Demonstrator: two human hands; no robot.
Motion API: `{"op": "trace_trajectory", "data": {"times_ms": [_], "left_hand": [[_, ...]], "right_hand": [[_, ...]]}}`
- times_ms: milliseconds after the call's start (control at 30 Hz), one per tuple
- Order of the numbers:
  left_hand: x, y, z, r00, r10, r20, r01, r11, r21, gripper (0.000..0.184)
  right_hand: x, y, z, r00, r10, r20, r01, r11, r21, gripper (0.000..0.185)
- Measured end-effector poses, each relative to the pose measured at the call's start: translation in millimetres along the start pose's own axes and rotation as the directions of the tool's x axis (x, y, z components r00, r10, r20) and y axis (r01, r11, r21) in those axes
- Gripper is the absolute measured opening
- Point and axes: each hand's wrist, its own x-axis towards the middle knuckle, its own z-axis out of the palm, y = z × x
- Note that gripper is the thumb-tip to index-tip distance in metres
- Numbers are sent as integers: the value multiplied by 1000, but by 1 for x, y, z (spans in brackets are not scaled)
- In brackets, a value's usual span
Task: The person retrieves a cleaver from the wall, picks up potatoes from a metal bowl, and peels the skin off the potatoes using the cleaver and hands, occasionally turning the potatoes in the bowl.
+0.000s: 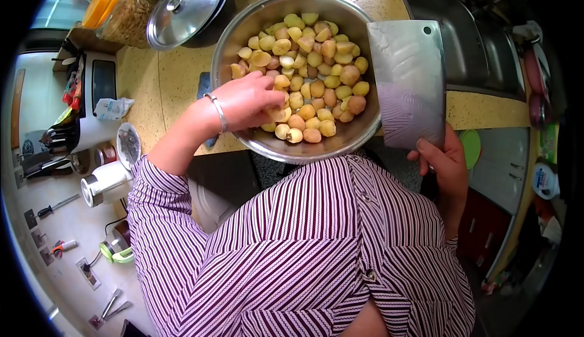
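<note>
A wide steel bowl (pixel 225 43) holds many small potatoes (pixel 329 98), some whole and some cut, with pale yellow flesh and pinkish skin. My left hand (pixel 251 101), with a silver bangle on its wrist, reaches over the bowl's left side. Its fingers are curled round potato pieces at the near left of the pile; the fingertips are partly hidden. To the right of the bowl, my right hand (pixel 443 157) grips a cleaver (pixel 406 81). The broad blade stands up beside the bowl's rim, wet-looking and smeared, and the handle is hidden in the hand.
Behind the bowl on the left is a pot with a steel lid (pixel 185 10), near a jar with an orange lid (pixel 126 11). A sink (pixel 450 30) lies at the back right. The speckled counter (pixel 182 72) ends just in front of me.
</note>
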Motion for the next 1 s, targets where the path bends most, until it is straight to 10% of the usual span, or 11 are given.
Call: {"op": "trace_trajectory", "data": {"times_ms": [67, 133, 167, 267, 400, 1000], "left_hand": [[0, -9, 7, 998, -41, -49, 24, 951, -308, 35], [0, -7, -2, 982, -140, 123, 181, 554, -813, 38], [2, -6, 2, 983, -142, 119, 178, 555, -813, 38], [8, 7, 11, 975, -130, -180, -196, -120, -973, 45], [22, 29, 10, 932, -244, -267, -346, -384, -856, 42], [58, 59, 16, 725, -492, -481, -579, -59, -813, 63]], "right_hand": [[-1, -2, 4, 1000, 6, -10, -6, 1000, -6, 39], [-1, -3, 6, 1000, 14, 11, -13, 999, -29, 39], [-2, -4, 6, 999, 24, 30, -22, 999, -48, 40], [-6, -15, 16, 999, 32, 44, -25, 990, -135, 39], [-11, -38, 35, 998, 18, 66, -3, 975, -222, 38], [-12, -45, 52, 974, -136, 183, 204, 877, -436, 32]]}}
